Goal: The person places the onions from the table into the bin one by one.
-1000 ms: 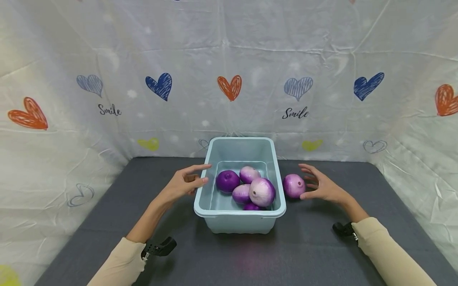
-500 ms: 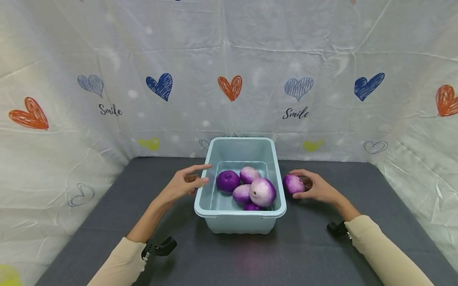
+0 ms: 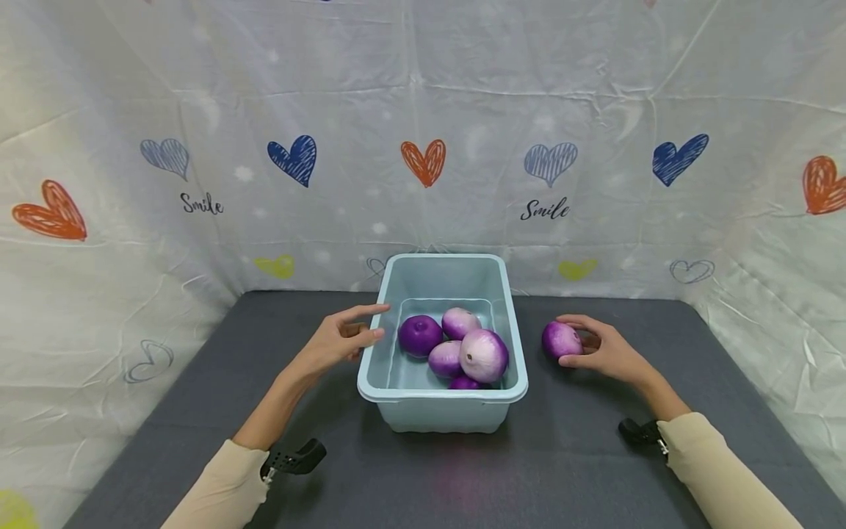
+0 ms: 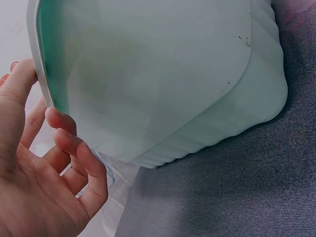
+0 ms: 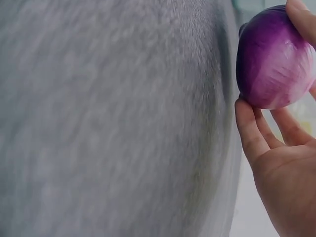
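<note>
My right hand [image 3: 611,354] grips a purple onion [image 3: 561,340] between thumb and fingers, just right of the bin. In the right wrist view the same onion [image 5: 274,59] shows a dark purple side and a paler one, with fingertips against it. A light blue plastic bin [image 3: 436,411] stands at the middle of the table with several onions inside, among them a dark purple onion [image 3: 420,336] and a large pale onion [image 3: 484,356]. My left hand [image 3: 335,338] is at the bin's left rim, index finger and thumb extended to touch it. The left wrist view shows its other fingers bent.
Dark grey cloth covers the table [image 3: 423,477]. Behind it and along both sides hangs a white curtain [image 3: 423,213] printed with hearts. The bin's back end is close to this curtain. Each wrist wears a black strap [image 3: 294,457].
My right hand has closed on the onion beside the bin and shifted it to the right, away from the bin wall. The left hand and the bin have stayed in place.
</note>
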### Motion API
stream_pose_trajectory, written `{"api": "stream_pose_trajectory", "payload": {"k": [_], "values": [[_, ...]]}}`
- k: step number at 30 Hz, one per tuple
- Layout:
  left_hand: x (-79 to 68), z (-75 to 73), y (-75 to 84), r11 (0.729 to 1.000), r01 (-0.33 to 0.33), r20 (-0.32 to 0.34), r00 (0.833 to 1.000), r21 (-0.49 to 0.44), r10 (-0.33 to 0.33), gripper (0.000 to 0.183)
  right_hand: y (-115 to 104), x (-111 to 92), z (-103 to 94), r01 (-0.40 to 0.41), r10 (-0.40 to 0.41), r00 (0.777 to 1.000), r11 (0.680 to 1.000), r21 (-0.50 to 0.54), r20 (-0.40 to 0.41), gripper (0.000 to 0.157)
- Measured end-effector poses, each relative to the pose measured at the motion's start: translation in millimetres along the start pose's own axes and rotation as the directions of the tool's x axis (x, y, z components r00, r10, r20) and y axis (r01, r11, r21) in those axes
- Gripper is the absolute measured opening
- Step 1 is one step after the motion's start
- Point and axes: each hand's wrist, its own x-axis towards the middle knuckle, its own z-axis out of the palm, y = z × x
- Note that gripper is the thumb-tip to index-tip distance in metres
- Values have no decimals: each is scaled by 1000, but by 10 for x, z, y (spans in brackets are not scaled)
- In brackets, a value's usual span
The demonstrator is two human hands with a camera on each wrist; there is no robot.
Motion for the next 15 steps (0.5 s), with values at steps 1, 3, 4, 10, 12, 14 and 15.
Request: {"api": "stream_pose_trajectory", "payload": {"k": [1, 3, 4, 10, 12, 14, 15], "values": [[0, -2, -1, 1000, -3, -2, 1000, 1, 3, 48, -1, -18, -17, -6, 6, 1000, 1000, 6, -8, 68], [1, -4, -1, 1000, -8, -3, 1000, 5, 8, 48, -7, -54, -49, -14, 14, 1000, 1000, 11, -24, 67], [-2, -6, 2, 1000, -7, -4, 1000, 5, 7, 48, -8, -70, -65, -17, 17, 999, 1000, 9, -35, 67], [-6, 2, 17, 1000, 2, -6, 1000, -1, -2, 48, -30, -167, -152, -43, 43, 996, 999, 6, -74, 65], [-3, 4, 12, 1000, 2, -9, 1000, -3, -2, 48, -43, -198, -182, -54, 55, 995, 998, 12, -85, 65], [-1, 4, 7, 1000, -4, -9, 1000, 0, 4, 47, -53, -222, -208, -61, 63, 994, 998, 22, -89, 65], [0, 3, 4, 1000, -5, -10, 1000, 2, 5, 47, -59, -232, -221, -67, 70, 993, 997, 32, -94, 65]]}}
